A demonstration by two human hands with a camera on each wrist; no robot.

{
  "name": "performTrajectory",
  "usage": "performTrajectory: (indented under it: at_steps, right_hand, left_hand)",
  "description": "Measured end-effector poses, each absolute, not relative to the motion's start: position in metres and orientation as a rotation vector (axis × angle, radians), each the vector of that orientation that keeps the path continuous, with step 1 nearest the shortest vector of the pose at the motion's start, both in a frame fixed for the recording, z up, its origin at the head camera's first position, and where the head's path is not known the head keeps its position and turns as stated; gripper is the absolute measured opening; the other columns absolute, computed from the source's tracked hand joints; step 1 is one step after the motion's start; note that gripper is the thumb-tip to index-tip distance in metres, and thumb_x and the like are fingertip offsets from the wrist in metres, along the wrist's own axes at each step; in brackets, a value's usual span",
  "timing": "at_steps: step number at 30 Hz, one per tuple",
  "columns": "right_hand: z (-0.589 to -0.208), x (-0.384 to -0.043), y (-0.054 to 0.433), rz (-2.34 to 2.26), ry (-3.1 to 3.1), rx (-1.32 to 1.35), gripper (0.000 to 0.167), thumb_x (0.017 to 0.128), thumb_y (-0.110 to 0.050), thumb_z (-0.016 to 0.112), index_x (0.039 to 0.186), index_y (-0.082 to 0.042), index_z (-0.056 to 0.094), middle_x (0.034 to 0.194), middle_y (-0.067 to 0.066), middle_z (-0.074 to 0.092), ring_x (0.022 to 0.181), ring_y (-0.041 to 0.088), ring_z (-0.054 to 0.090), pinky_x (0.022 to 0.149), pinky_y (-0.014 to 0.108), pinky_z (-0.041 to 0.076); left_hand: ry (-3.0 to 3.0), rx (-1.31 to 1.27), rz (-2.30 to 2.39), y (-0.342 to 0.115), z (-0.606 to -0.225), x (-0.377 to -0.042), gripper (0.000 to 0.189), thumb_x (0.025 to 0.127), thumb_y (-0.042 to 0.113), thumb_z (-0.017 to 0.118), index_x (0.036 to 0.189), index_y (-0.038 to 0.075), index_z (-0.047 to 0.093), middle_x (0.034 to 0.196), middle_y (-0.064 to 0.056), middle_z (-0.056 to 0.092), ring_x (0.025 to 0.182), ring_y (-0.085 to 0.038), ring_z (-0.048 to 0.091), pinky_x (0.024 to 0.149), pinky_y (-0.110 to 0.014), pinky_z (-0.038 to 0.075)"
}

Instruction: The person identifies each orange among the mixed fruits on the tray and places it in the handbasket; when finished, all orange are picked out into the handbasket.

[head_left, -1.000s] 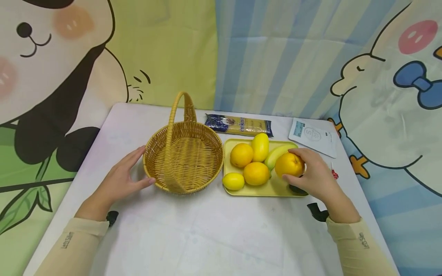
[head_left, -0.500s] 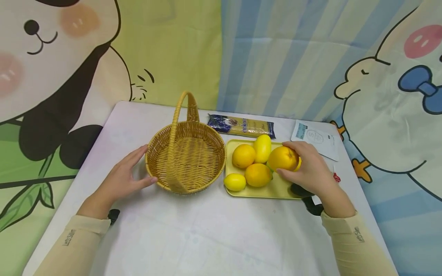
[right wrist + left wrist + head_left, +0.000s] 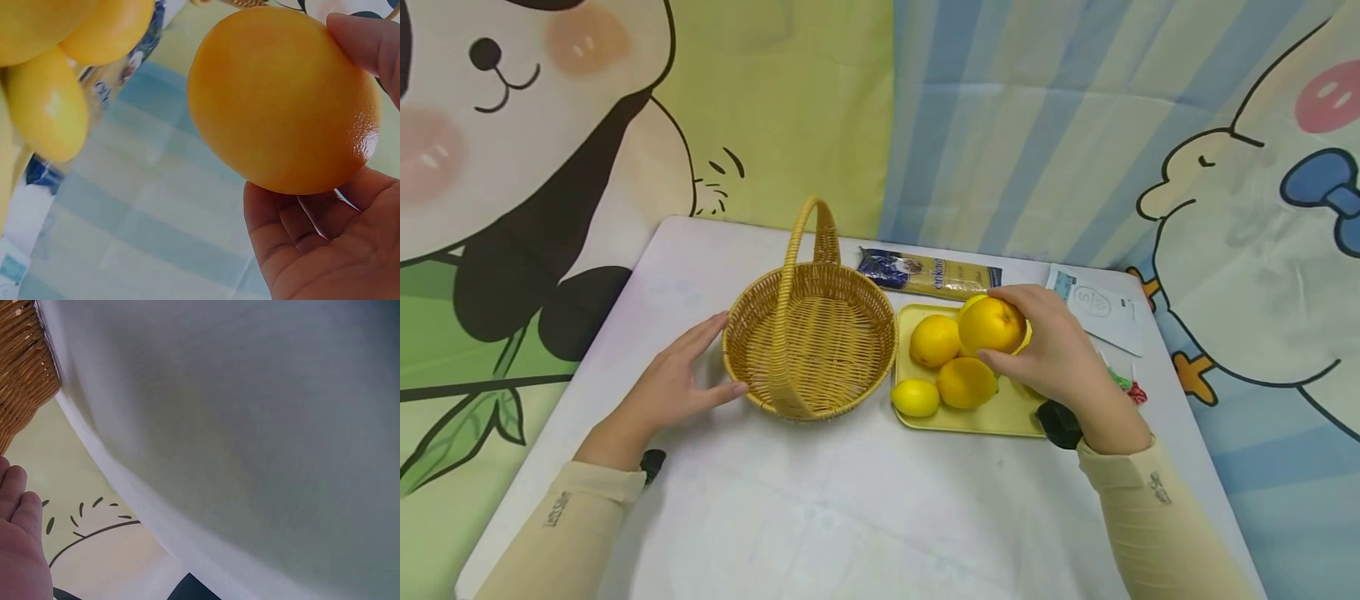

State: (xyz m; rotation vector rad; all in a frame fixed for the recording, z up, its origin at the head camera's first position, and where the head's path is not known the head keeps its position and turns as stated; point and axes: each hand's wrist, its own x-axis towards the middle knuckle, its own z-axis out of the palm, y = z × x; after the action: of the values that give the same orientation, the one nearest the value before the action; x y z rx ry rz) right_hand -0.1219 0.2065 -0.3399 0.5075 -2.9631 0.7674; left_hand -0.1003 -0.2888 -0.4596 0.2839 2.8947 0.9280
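The grip of the right hand point(image 3: 1051, 348) is clamped on an orange point(image 3: 988, 327) — thumb on one side, fingers on the other — and holds it above the tray point(image 3: 1000, 414). The left hand point(image 3: 664, 387) has its grip apart, thumb and fingers spread beside the basket point(image 3: 820, 350); whether they touch it, I cannot tell. The orange looks smooth and glossy, so even pressure round its widest part should serve better than a tight pinch. A second orange point(image 3: 967, 385) and a lemon point(image 3: 916, 398) lie near — height seems worth having before any sideways travel, lest they be knocked. The tall handle point(image 3: 783, 317) calls for equal care: best give it room, with the left hand ready to steady the basket on the tabletop point(image 3: 880, 508).
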Motion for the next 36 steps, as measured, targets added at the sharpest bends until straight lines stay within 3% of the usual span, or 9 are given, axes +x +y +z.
performTrajectory:
  at_steps: [19,26,34,36]
  right_hand:
    - [-0.328,-0.142,0.158,0.837,-2.938,0.718,0.075,0.08,-0.027,0.09,0.147,-0.013,0.057,0.148,0.006,0.058,0.135,0.029,0.048,0.109,0.054,0.049]
    - [-0.322,-0.151,0.138,0.817,-2.926,0.82,0.075,0.079,-0.029,0.091,0.146,-0.015,0.058,0.147,0.004,0.059,0.132,0.027,0.049,0.103,0.049,0.051]
    - [-0.317,-0.156,0.122,0.783,-2.914,0.888,0.076,0.081,-0.032,0.09,0.147,-0.015,0.058,0.146,0.003,0.059,0.133,0.027,0.049,0.11,0.05,0.047]
    - [-0.315,-0.158,0.116,0.789,-2.927,0.89,0.076,0.081,-0.033,0.09,0.147,-0.016,0.057,0.148,0.003,0.058,0.135,0.027,0.048,0.106,0.05,0.05]
  left_hand:
    - [2.88,0.263,0.931,-0.29,-0.458,-0.1,0.117,0.079,0.064,0.085,0.169,0.028,0.02,0.174,-0.011,0.026,0.158,-0.044,0.027,0.12,-0.075,0.029]
    - [2.892,0.27,0.947,-0.291,-0.462,-0.1,0.116,0.078,0.064,0.085,0.169,0.028,0.021,0.174,-0.01,0.028,0.158,-0.044,0.029,0.12,-0.074,0.03]
    - [2.898,0.287,0.941,-0.289,-0.464,-0.101,0.116,0.078,0.066,0.084,0.168,0.029,0.022,0.174,-0.009,0.028,0.158,-0.042,0.029,0.122,-0.073,0.03]
    - [2.901,0.291,0.943,-0.289,-0.464,-0.101,0.116,0.078,0.065,0.084,0.169,0.029,0.022,0.174,-0.009,0.028,0.158,-0.042,0.029,0.122,-0.072,0.03]
